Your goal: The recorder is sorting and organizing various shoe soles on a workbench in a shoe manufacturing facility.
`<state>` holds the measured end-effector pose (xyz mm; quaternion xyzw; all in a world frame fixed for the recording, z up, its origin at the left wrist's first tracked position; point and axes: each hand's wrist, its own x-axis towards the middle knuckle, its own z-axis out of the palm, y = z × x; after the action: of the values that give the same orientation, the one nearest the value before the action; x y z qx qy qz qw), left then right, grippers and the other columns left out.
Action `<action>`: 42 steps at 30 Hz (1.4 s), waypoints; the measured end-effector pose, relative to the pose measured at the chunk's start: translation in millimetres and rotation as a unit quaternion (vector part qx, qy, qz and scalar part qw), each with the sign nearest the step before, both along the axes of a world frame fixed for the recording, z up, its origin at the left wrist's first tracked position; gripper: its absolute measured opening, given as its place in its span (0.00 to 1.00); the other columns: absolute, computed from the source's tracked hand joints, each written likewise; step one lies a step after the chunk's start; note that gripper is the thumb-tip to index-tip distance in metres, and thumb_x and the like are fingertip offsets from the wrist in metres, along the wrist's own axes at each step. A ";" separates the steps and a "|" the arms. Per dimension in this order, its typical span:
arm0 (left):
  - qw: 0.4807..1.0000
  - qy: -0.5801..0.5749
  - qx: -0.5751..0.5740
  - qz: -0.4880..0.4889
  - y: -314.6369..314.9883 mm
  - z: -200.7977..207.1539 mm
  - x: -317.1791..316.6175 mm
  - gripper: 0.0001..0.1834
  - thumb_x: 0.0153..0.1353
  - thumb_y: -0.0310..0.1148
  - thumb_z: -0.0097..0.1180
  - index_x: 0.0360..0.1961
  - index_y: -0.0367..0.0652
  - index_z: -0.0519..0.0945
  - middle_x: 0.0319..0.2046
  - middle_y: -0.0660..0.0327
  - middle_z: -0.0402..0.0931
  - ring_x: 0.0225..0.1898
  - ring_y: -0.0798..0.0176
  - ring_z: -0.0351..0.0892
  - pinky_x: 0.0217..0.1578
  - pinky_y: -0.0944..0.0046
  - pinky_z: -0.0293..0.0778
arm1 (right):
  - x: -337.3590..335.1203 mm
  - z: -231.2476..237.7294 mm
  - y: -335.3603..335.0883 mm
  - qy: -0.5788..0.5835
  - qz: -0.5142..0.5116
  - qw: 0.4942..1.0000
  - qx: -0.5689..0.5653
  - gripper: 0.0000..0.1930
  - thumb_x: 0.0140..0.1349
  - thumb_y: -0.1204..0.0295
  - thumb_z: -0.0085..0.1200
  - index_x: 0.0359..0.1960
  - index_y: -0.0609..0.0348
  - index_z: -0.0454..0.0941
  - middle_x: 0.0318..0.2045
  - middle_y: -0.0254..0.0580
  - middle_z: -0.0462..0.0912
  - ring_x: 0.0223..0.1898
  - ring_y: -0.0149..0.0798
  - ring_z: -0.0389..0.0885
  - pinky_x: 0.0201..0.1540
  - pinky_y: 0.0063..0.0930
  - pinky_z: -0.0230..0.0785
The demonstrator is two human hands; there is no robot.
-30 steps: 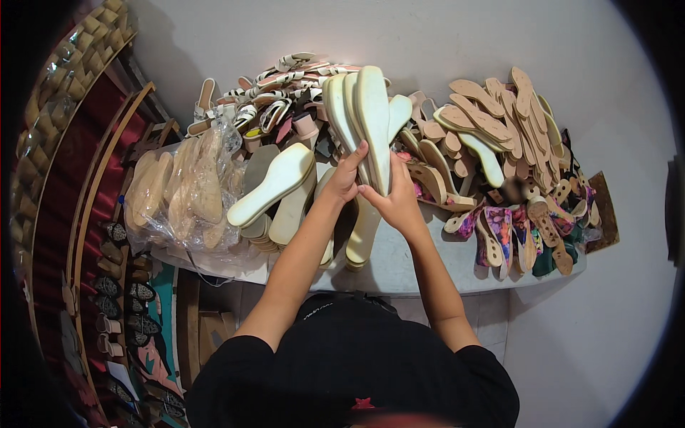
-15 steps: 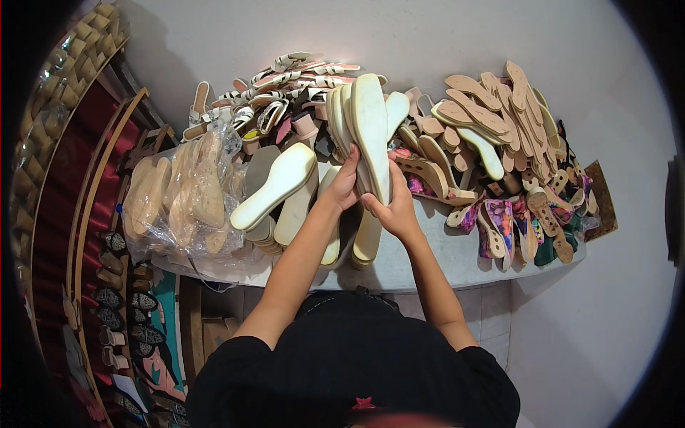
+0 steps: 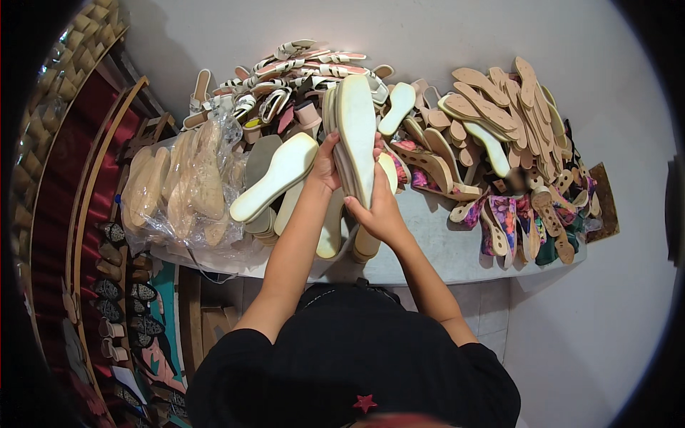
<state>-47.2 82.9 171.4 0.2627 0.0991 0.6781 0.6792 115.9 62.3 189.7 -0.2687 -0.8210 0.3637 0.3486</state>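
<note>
Between my two hands I hold up a stack of pale shoe soles (image 3: pixel 357 135), toes pointing away from me. My left hand (image 3: pixel 327 165) grips the stack's left edge. My right hand (image 3: pixel 379 207) wraps its lower right side, thumb lying across the front of the nearest sole. Just left of the stack, a loose cream sole (image 3: pixel 277 175) lies slanted on other soles. More pale soles (image 3: pixel 330 232) lie partly hidden beneath my hands. Beyond my right hand, another white sole (image 3: pixel 398 108) rests on the pile.
Wooden soles in clear plastic (image 3: pixel 189 185) lie at the table's left. Strappy sandals (image 3: pixel 285 71) are heaped at the back. Tan insoles (image 3: pixel 492 107) and floral wedge pieces (image 3: pixel 501 221) crowd the right. A shelf of shoes (image 3: pixel 110 292) stands far left. The white table's (image 3: pixel 428 246) front edge is nearest me.
Both hands have shifted the sole stack slightly left and turned it more upright. The white sole behind it on the right shows more fully now.
</note>
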 end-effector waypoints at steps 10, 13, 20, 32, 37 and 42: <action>0.993 0.077 -0.030 0.080 -30.8 1.2 5.6 0.42 0.49 0.57 0.58 0.56 0.34 0.63 0.45 0.49 0.72 0.42 0.55 0.76 0.45 0.55 0.75 | -11.4 -3.6 -10.4 -0.017 0.007 0.996 -0.090 0.40 0.52 0.65 0.55 0.59 0.73 0.45 0.54 0.70 0.61 0.54 0.61 0.66 0.55 0.42 0.60; 0.957 0.226 -0.113 0.140 -46.8 15.3 27.7 0.36 0.50 0.50 0.60 0.51 0.32 0.68 0.41 0.51 0.75 0.42 0.59 0.77 0.45 0.59 0.74 | -13.1 -17.9 -11.2 -0.009 -0.031 0.999 -0.035 0.40 0.52 0.64 0.55 0.59 0.72 0.45 0.51 0.70 0.64 0.53 0.60 0.67 0.54 0.42 0.60; 0.964 0.143 -0.204 0.092 -73.6 -11.2 -2.5 0.25 0.49 0.38 0.54 0.45 0.29 0.71 0.36 0.50 0.76 0.39 0.55 0.78 0.42 0.59 0.76 | -3.0 8.6 30.3 -0.024 -0.021 0.997 0.064 0.24 0.51 0.60 0.58 0.43 0.65 0.68 0.43 0.56 0.71 0.41 0.50 0.71 0.47 0.39 0.63; 0.976 0.065 -0.204 -0.038 -129.4 -26.5 6.2 0.32 0.48 0.36 0.52 0.54 0.29 0.64 0.42 0.48 0.73 0.39 0.55 0.77 0.44 0.58 0.75 | -68.0 31.6 124.9 -0.289 0.291 0.898 -0.159 0.33 0.43 0.57 0.65 0.50 0.63 0.72 0.41 0.44 0.79 0.43 0.37 0.76 0.50 0.27 0.66; 0.907 0.290 -0.280 0.121 -144.4 -19.2 23.1 0.38 0.48 0.35 0.62 0.57 0.31 0.57 0.45 0.49 0.71 0.44 0.58 0.74 0.46 0.62 0.72 | -82.8 12.3 143.8 -0.269 0.319 0.890 -0.182 0.29 0.48 0.65 0.63 0.51 0.67 0.70 0.45 0.45 0.77 0.46 0.35 0.74 0.52 0.27 0.63; 0.711 0.572 -0.236 0.334 -164.9 -10.4 55.1 0.50 0.33 0.32 0.72 0.59 0.37 0.56 0.48 0.49 0.68 0.51 0.54 0.69 0.51 0.59 0.65 | -93.4 -0.3 158.8 -0.271 0.311 0.892 -0.183 0.30 0.49 0.65 0.61 0.53 0.68 0.68 0.47 0.46 0.76 0.48 0.36 0.72 0.54 0.27 0.60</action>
<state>7.9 -81.9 161.0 0.3814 0.7065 0.5358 0.2614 22.5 221.1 189.4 -0.1466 -0.8439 0.5107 -0.0739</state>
